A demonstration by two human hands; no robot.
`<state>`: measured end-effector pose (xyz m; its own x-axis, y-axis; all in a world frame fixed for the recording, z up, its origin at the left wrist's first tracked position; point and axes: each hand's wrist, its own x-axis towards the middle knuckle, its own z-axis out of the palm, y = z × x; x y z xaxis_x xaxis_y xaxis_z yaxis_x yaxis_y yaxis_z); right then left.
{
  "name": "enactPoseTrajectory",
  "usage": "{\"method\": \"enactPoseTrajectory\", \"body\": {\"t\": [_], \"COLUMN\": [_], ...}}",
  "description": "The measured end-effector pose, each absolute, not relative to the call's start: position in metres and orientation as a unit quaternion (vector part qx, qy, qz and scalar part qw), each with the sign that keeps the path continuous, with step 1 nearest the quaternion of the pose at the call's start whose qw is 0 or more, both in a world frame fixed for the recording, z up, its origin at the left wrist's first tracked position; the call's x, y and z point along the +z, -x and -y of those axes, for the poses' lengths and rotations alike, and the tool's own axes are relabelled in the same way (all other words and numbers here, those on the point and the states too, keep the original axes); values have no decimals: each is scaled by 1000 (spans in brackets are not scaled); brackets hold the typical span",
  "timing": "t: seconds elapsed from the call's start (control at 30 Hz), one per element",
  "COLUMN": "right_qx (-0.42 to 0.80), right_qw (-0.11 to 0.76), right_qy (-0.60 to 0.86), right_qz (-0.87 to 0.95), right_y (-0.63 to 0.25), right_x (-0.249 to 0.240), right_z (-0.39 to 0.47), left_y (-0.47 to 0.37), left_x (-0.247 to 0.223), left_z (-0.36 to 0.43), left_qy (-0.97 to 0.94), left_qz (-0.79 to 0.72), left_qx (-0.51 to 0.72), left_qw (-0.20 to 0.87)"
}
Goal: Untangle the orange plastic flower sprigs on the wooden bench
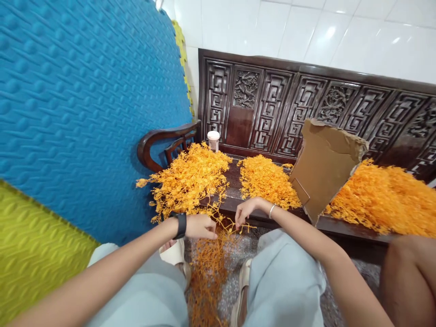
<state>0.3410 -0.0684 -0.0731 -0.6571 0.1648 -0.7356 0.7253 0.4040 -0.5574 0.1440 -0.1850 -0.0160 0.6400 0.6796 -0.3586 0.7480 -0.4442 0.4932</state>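
Between my two hands stretches a thin orange plastic sprig (226,224) with small branching ends. My left hand (201,226), below a black wristband, is curled closed at the sprig's left part. My right hand (245,211), with a light bracelet on its wrist, pinches the sprig further right. Just beyond my hands, a heap of orange sprigs (190,177) lies on the left end of a dark wooden bench (235,179). A smaller orange pile (267,181) sits to its right. More orange pieces (207,272) lie on the floor between my feet.
A torn cardboard piece (323,168) leans upright on the bench, with a large orange pile (388,195) right of it. A white-lidded tub (213,141) stands by the carved backrest (241,131). Blue matting (85,91) covers the left side. Another person's bare knee (408,272) shows at right.
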Motion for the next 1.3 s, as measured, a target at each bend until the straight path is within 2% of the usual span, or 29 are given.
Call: {"method": "enactPoseTrajectory", "body": {"t": [0.1,0.43,0.53,0.67,0.73,0.8,0.9,1.03,1.3], "right_qx": [-455,-433,-437,-446,-402,-330,-257,-227,-390], "right_qw": [326,321,250,68,-27,-81,-55,5,-110], "right_qy": [-293,-321,-277,-259,-287,-305,-300,-320,-323], "right_qz": [-775,-779,-818,-854,-869,-890,-917,-920,-856], "right_y": [-336,-318,-313,-307,-305,-303,-302,-301,-302], "right_x": [-78,-86,-80,-74,-75,-82,-97,-111,-80], "right_z": [67,65,64,59,53,47,36,25,31], "left_y": [-146,-152,-153,-155,-155,-154,-151,-145,-126], "left_x": [-5,-1,-2,-1,0,2,3,2,-16], "left_z": [190,200,200,199,198,196,193,188,177], "left_qy": [-852,-872,-871,-870,-870,-868,-861,-847,-828], "left_qz": [-425,-408,-427,-438,-435,-435,-443,-468,-501], "left_qx": [-108,-113,-132,-153,-160,-162,-162,-174,-185], "left_qw": [287,245,203,168,169,177,190,183,170]}}
